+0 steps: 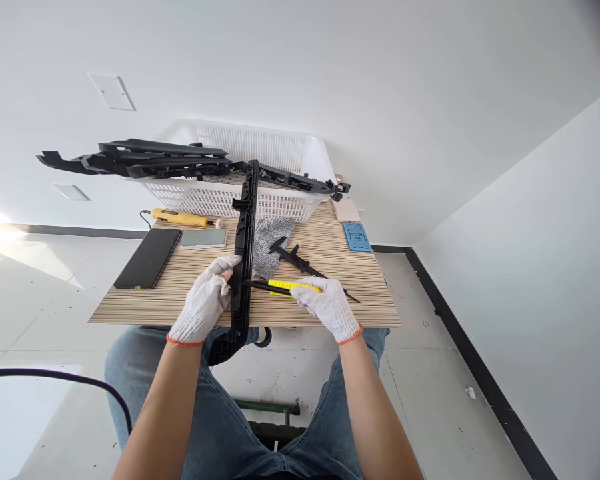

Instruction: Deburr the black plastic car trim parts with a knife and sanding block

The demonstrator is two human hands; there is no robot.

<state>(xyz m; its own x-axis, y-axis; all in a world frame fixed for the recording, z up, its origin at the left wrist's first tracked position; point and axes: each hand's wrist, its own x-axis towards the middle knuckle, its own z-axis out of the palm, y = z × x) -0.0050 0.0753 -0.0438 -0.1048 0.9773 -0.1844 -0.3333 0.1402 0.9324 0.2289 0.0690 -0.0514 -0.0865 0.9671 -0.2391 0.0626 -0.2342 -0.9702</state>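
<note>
My left hand [203, 299], in a white glove with an orange cuff, grips a long black plastic part [243, 250] that stands lengthwise over the near table edge. My right hand [327, 307], gloved the same way, is closed around a yellow and black knife [285, 287]. The knife's dark front end points left and reaches the right side of the part; whether it touches cannot be made out. Just beyond the knife lie a black caliper [300, 261] and a silver textured sheet [269, 240].
A white basket [280, 203] stands at the table's back with several black parts [165, 160] across it, jutting left. On the striped table [340, 267] lie a black phone [147, 259], a grey-green box [203, 238], a yellow tool [180, 217] and a blue card [357, 237].
</note>
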